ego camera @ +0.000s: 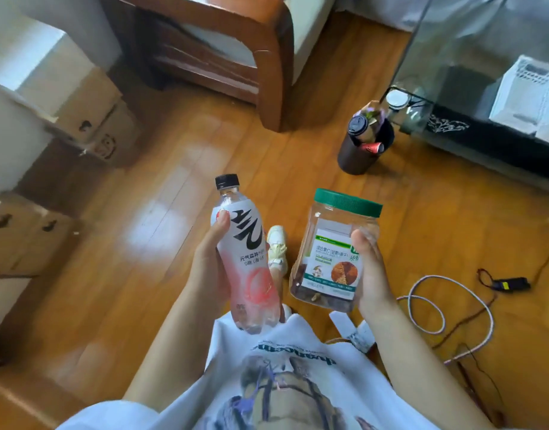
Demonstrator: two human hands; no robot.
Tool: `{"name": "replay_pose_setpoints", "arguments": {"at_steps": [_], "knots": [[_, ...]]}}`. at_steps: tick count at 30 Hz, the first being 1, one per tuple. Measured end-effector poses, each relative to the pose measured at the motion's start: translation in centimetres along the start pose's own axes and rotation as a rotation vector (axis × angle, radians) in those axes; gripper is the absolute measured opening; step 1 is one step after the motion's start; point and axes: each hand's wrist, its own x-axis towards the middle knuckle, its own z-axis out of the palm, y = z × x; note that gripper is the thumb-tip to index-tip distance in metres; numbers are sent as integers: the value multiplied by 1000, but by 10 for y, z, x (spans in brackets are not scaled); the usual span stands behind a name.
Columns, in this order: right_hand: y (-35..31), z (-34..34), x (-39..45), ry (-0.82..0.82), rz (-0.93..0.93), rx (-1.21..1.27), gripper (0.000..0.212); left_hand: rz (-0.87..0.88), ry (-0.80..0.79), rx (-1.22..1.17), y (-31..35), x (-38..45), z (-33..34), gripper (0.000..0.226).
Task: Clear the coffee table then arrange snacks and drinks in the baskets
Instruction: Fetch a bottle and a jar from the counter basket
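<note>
Pink-labelled, the sparkling water bottle with its black cap stands nearly upright in the head view, gripped around its middle by the left hand. At its 3 o'clock, apart from it, the right hand clasps a clear nut jar with a green lid. Both hang over the wooden floor. At 1 o'clock a dark bin holds cups beside the glass coffee table, which bears a white basket.

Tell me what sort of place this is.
Most likely a home living room: a wooden armchair stands on the wood floor, with a glass coffee table beside it and a small bin of rubbish nearby.
</note>
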Motion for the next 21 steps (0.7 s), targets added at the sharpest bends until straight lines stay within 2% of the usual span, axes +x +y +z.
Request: {"name": "replay_pose_setpoints", "arguments": {"at_steps": [2, 7, 11, 15, 17, 21], "knots": [[-14, -17, 20, 69, -2, 39, 48, -19, -36, 41, 8, 32, 23, 42], [-71, -44, 80, 195, -50, 49, 49, -16, -170, 128, 43, 121, 98, 61], [-122, -60, 120, 317, -112, 104, 46, -2, -253, 141, 72, 185, 166, 42], [-153, -84, 141, 421, -146, 161, 42, -34, -373, 196, 85, 231, 224, 40], [-161, -99, 147, 480, -168, 191, 47, -79, -421, 228, 84, 249, 248, 41], [-176, -135, 164, 572, -207, 250, 46, -146, -446, 290, 73, 283, 294, 38]]}}
